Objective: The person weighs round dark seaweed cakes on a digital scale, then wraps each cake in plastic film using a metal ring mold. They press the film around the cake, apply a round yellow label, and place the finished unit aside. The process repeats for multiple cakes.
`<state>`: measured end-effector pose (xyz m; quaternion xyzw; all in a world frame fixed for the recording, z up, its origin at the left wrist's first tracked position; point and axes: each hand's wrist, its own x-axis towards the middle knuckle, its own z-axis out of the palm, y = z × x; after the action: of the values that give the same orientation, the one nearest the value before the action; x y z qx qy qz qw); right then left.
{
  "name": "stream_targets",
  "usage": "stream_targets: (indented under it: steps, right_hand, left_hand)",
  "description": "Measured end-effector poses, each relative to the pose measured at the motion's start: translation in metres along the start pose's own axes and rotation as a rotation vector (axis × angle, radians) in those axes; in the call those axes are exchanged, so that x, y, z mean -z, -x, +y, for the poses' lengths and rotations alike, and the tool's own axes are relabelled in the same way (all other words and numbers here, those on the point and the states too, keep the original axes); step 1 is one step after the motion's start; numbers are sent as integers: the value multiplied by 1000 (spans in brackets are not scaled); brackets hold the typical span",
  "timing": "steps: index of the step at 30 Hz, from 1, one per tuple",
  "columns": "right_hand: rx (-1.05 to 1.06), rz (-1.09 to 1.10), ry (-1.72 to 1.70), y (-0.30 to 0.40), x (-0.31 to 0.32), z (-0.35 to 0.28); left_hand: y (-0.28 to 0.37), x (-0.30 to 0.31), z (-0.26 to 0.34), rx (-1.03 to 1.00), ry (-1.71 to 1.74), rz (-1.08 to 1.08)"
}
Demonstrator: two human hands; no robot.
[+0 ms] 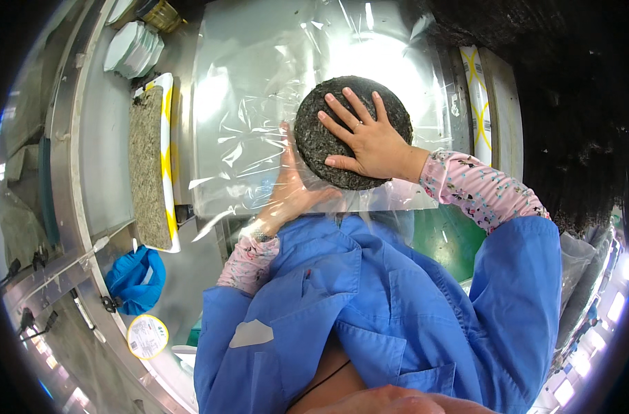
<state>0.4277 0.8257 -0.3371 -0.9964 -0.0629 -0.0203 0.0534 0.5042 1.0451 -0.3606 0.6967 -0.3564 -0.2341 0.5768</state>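
A round, dark, compressed cake of plant material (314,139) lies on a clear plastic sheet (242,150) over a shiny metal worktop. My right hand (366,139) rests flat on top of the cake, fingers spread, a ring on one finger. At the cake's lower left edge, my left hand (294,189) is under the clear film, thumb and fingers apart, the thumb near the cake's lower rim. Whether the left palm bears any of the cake's weight cannot be told. Both forearms wear patterned pink sleeves.
Left of the worktop stands a yellow-and-white package with a speckled side (151,165). Beyond it are stacked pale sheets (133,49) and a yellowish container (161,15). A blue cloth loop (136,279) and a round printed label (148,336) are lower left. Another yellow-and-white package (477,103) lies right.
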Motion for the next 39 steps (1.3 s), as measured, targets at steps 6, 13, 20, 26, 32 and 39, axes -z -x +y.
stream_targets:
  steps: [6,13,20,26,32,39]
  right_hand:
    - [9,2,-75,3,0,3]
    - [-39,-213,-596,4,28,34]
    - [-401,-393,-919,157,239,-30]
    - [-451,2,-323,138,90,-67]
    - [-147,218,-206,25,22,4]
    - [-128,206,-250,10,8,15]
  left_hand:
    - [-49,0,26,-334,-484,-41]
    - [-73,-34,38,-307,-737,73]
    - [-74,-36,36,-244,-926,-15]
    - [-73,-37,35,-265,-928,-39]
    - [-78,-16,30,-309,-801,-202]
    - [-65,-32,44,-311,-786,-135]
